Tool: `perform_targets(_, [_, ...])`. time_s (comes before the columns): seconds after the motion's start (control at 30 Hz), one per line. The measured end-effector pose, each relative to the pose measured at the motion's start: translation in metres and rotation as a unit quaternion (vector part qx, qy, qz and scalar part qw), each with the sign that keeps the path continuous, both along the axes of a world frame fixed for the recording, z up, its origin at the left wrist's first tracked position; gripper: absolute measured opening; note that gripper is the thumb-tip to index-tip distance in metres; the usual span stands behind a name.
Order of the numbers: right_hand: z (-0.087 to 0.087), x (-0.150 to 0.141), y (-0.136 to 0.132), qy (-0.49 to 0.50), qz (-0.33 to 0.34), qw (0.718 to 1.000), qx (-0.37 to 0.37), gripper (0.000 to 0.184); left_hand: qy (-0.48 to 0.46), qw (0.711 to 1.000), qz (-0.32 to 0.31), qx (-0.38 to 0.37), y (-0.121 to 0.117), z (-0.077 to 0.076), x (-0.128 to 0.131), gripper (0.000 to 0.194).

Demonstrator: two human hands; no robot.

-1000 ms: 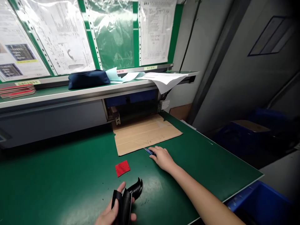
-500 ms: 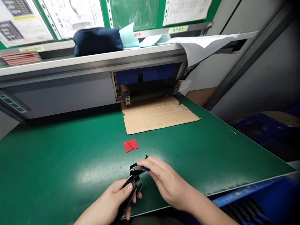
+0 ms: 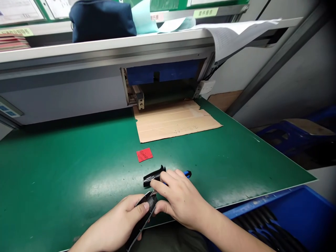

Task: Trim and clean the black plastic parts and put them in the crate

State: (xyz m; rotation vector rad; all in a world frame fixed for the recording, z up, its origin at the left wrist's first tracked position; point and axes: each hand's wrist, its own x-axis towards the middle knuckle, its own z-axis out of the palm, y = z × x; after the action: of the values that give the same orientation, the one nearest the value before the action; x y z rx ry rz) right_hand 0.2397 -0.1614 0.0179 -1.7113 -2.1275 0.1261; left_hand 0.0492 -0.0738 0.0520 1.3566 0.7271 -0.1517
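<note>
Two grips, two things held, one black curved piece just beyond

The left grip point(image 3: 123, 217) is clenched around one long black part point(image 3: 152, 201), its thumb pressed along the upper face; whether this is one shell or two nested together cannot be told. The right grip point(image 3: 181, 199) grasps one blue-and-black tool point(image 3: 188, 174), whose blue end sticks out past the knuckles while its thin metal tip slants down to the upper end of the part, between the two grips. The right thumb lies right beside the part's edge.

Just beyond the right fingertips, one black curved piece point(image 3: 153, 176) lies on the green surface point(image 3: 65, 168); whether the fingers touch it is unclear. To the right of the right grip, below the surface's edge, stands one blue bin point(image 3: 304, 206) holding several black pieces point(image 3: 262, 220), too overlapped to count.

Farther ahead of both grips lies one red card point(image 3: 144, 154) with dark writing, flat and apart from them. Behind it, one cardboard sheet point(image 3: 175, 122) reaches toward the single opening point(image 3: 170, 91) under the shelf point(image 3: 102, 49). On that shelf, farthest from the grips, sit one navy pouch point(image 3: 103, 21), one stack of red-edged cards point(image 3: 13, 42) to the left, and white paper point(image 3: 231, 38) drooping over the front edge to the right.
</note>
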Motion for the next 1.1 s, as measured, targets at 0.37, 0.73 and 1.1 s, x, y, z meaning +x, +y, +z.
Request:
perform_targets(0.37, [-0.007,0.001,0.010,-0.024,0.015,0.999,0.031,0.073,0.041,0.976,-0.025,0.213,0.001,0.008,0.000,0.032])
perform_targets(0.73, [-0.018,0.003,0.010,-0.005,0.060,0.998,0.024,0.068,0.067,0.957,-0.061,0.276,0.001,0.006,0.003,0.033])
perform_targets(1.1, [-0.013,0.017,0.002,0.351,0.110,0.905,-0.213,0.053,0.054,0.949,-0.090,0.296,-0.005,0.007,0.008,0.031])
